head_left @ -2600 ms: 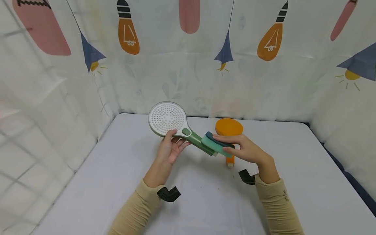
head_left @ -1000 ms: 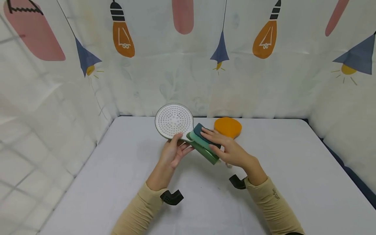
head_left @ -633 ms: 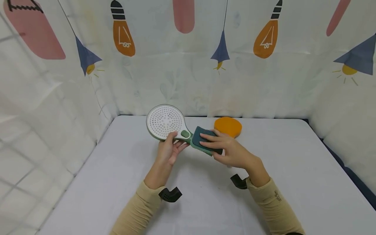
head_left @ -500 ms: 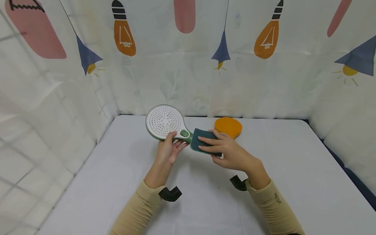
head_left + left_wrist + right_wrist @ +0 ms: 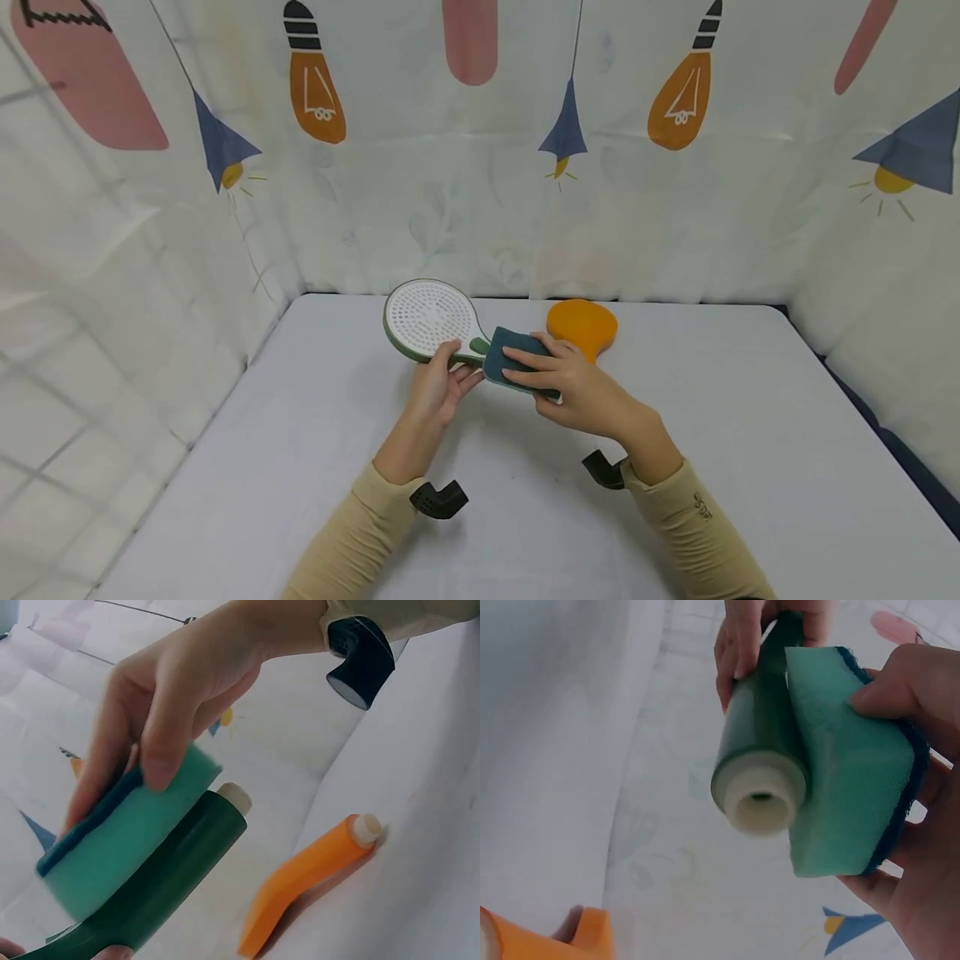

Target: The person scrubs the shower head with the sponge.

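Note:
A shower head [image 5: 430,317] with a white perforated face and a green handle [image 5: 180,877] is held above the table by my left hand [image 5: 437,383]. The thumb lies on its face near the neck, the fingers beneath. My right hand [image 5: 581,385] grips a sponge [image 5: 517,360], teal-green with a dark blue scouring layer. In the right wrist view, the green foam side of the sponge [image 5: 847,765] lies along the handle, whose pale hollow end [image 5: 761,796] faces the camera. From the head, the sponge hides most of the handle.
An orange shower head-shaped object [image 5: 583,323] lies on the white table [image 5: 300,467] behind my right hand; its handle [image 5: 307,870] shows in the left wrist view. White printed curtains [image 5: 465,208] close off the back and sides.
The sponge has gone from the handle's end towards the neck and back, turning its blue side up. Just lately the shower head has tilted and shifted slightly right and down.

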The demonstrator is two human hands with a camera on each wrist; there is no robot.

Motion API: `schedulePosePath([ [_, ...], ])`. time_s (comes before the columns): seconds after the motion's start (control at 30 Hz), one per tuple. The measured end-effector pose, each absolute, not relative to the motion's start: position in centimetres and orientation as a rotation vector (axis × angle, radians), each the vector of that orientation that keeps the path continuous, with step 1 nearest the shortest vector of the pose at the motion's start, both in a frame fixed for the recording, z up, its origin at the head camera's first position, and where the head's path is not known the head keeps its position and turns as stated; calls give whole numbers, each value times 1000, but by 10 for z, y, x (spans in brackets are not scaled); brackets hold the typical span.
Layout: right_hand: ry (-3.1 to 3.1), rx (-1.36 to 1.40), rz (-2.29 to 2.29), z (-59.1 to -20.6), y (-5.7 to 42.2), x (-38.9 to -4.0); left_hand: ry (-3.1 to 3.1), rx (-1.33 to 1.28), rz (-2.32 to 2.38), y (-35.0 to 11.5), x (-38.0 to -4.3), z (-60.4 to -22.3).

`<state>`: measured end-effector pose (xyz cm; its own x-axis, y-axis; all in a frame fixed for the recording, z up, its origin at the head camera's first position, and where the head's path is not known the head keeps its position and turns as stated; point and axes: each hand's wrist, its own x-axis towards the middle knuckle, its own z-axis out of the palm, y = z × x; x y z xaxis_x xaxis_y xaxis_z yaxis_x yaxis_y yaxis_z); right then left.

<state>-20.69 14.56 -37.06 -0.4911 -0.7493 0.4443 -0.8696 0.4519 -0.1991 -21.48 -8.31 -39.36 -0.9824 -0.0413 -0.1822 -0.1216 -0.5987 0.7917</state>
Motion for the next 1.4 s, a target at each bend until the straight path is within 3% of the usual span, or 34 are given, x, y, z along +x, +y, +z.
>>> schedulePosePath([
  [0.27, -2397, 1397, 771, -362, 167, -212, 1359, -227, 2844, -102, -218, -385],
  [0.57, -2299, 1360, 903, -368, 160, -212, 1495, -203, 2784, -109, -222, -386],
  [0.93, -2236, 1451, 1201, -375, 155, -219, 1248, 139, 2870, -111, -225, -390],
  [1.4, -2327, 1418, 1279, -378, 161, -218, 1088, 94, 2994, -118, -231, -388],
])
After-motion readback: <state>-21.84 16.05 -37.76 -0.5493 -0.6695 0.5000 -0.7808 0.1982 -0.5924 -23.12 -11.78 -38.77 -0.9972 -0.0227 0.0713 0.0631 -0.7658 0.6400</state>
